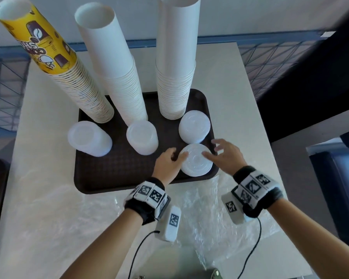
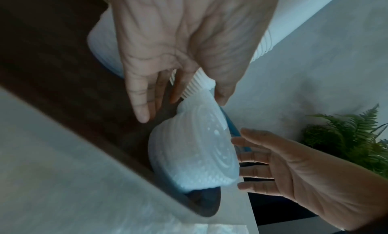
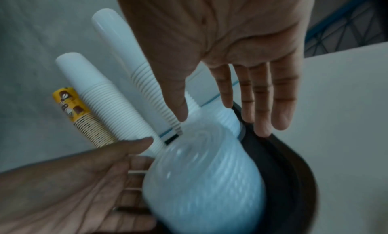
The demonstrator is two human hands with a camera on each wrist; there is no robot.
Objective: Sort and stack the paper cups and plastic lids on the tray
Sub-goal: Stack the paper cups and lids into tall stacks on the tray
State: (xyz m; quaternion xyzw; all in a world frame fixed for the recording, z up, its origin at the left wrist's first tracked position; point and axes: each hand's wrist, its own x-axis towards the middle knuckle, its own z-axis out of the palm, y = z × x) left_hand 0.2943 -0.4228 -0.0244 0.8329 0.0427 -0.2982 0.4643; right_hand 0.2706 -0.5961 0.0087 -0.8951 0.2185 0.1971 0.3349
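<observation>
A short upright stack of white plastic lids (image 1: 196, 163) at the brown tray's (image 1: 117, 178) near-right corner stands between both released grips: left hand (image 1: 168, 165), right hand (image 1: 226, 156).

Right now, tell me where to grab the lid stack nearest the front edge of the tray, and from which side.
Take the front lid stack by its ribbed side wall, low down, one hand on each side. It stands upright on the tray, and its loose lids would probably lift off if pinched from the top. The left hand and right hand already flank it, fingers open.
</observation>
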